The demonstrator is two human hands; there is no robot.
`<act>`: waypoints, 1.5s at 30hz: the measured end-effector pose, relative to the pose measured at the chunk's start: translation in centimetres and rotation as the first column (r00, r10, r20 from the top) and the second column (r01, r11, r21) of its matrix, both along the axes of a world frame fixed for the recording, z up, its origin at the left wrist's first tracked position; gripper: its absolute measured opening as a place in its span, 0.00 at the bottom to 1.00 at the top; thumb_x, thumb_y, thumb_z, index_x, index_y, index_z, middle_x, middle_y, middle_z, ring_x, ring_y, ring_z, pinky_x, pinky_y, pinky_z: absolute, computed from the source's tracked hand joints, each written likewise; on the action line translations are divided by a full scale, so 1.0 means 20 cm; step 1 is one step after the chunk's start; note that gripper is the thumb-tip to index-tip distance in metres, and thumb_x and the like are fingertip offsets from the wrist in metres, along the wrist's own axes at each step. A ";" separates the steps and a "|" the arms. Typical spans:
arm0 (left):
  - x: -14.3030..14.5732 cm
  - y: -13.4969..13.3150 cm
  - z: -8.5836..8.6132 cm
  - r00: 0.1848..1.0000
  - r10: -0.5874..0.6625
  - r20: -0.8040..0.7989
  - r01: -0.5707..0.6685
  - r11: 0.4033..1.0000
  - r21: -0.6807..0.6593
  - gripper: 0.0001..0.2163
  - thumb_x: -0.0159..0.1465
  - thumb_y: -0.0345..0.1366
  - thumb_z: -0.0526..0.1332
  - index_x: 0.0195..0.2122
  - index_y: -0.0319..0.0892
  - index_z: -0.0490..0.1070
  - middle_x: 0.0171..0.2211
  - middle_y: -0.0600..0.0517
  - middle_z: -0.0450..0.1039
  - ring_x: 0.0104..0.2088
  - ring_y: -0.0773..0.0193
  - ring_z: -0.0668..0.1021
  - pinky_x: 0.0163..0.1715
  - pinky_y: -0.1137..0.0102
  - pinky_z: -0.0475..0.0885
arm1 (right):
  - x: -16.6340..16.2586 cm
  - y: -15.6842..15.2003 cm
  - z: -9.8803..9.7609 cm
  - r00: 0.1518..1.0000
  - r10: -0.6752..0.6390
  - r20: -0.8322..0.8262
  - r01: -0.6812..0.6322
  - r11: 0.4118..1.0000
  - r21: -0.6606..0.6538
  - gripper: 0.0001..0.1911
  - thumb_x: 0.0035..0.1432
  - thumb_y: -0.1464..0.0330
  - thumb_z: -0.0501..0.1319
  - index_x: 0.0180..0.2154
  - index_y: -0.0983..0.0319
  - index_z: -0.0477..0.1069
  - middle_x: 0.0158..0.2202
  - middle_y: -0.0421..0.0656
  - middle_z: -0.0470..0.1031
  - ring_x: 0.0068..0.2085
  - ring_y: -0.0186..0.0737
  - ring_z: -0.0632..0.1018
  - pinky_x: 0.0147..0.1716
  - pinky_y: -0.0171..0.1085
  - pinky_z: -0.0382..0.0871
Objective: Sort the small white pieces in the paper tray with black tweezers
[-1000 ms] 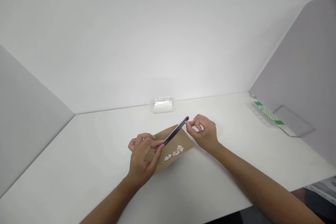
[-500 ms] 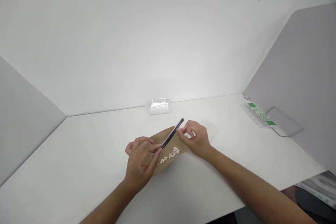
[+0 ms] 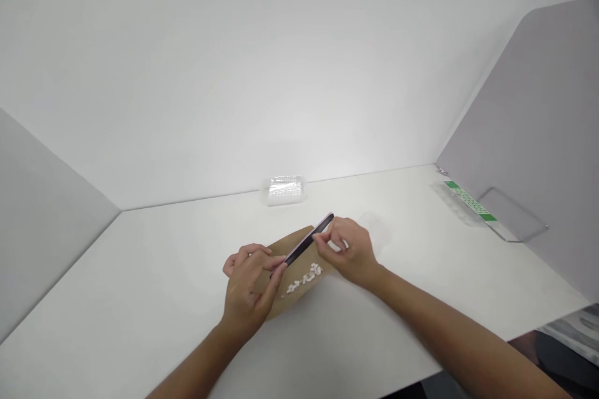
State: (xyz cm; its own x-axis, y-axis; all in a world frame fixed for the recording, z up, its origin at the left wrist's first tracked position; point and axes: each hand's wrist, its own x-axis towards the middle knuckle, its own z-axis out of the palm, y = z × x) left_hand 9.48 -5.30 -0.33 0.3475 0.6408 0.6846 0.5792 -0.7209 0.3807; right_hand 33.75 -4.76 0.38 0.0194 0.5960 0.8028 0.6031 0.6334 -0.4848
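My left hand (image 3: 250,287) is closed on the lower left end of a thin, flat dark piece with a pinkish edge (image 3: 299,250), which is held tilted and seen almost edge-on. Thumb and fingertips of my right hand (image 3: 349,246) are pinched together against its dark face, near the upper end. Whether something small sits in that pinch is too fine to tell. Beneath both hands lies a sheet of brown paper (image 3: 281,307), partly covered by them. Several small white bits (image 3: 306,277) are scattered in a row on the paper.
A clear plastic-wrapped white package (image 3: 286,191) rests against the back wall. To the right, a clear bag with a green-and-white header (image 3: 470,199) lies by a bent metal wire (image 3: 505,239) at the grey side panel (image 3: 552,137). A faint transparent item (image 3: 374,227) lies behind my right hand.
The dark piece has turned slightly, so more of its dark face shows. My right fingertips have moved a little down and left along it. My left hand stays nearly still.
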 end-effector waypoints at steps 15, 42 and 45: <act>0.00 -0.01 0.01 1.000 -0.008 0.000 0.008 0.999 0.037 0.05 0.70 0.32 0.61 0.42 0.49 0.75 0.28 0.55 0.74 0.44 0.55 0.77 0.46 0.57 0.58 | 0.04 0.02 0.00 0.990 -0.063 -0.130 0.053 0.996 -0.074 0.25 0.60 0.72 0.64 0.25 0.57 0.46 0.23 0.36 0.68 0.27 0.34 0.72 0.27 0.36 0.63; 0.01 0.00 0.02 1.000 -0.019 -0.022 0.020 0.997 0.079 0.05 0.69 0.30 0.62 0.42 0.48 0.75 0.29 0.55 0.75 0.44 0.55 0.77 0.46 0.58 0.56 | 0.02 0.01 -0.02 0.998 0.060 0.024 -0.060 0.998 -0.007 0.26 0.63 0.72 0.61 0.26 0.57 0.43 0.22 0.35 0.64 0.25 0.33 0.64 0.26 0.37 0.58; 0.01 0.00 0.03 1.000 0.005 -0.029 -0.003 0.999 0.052 0.05 0.70 0.31 0.62 0.42 0.48 0.75 0.30 0.55 0.75 0.45 0.56 0.77 0.47 0.58 0.56 | 0.03 0.02 -0.02 0.999 0.022 0.023 -0.023 0.999 0.033 0.26 0.62 0.73 0.62 0.26 0.58 0.43 0.22 0.35 0.64 0.25 0.33 0.64 0.27 0.37 0.57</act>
State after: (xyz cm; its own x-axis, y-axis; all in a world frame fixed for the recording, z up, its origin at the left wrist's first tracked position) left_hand 9.64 -5.36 0.24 0.3651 0.6060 0.7067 0.5924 -0.7368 0.3258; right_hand 34.35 -4.46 0.07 -0.0121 0.5693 0.8220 0.5991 0.6624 -0.4499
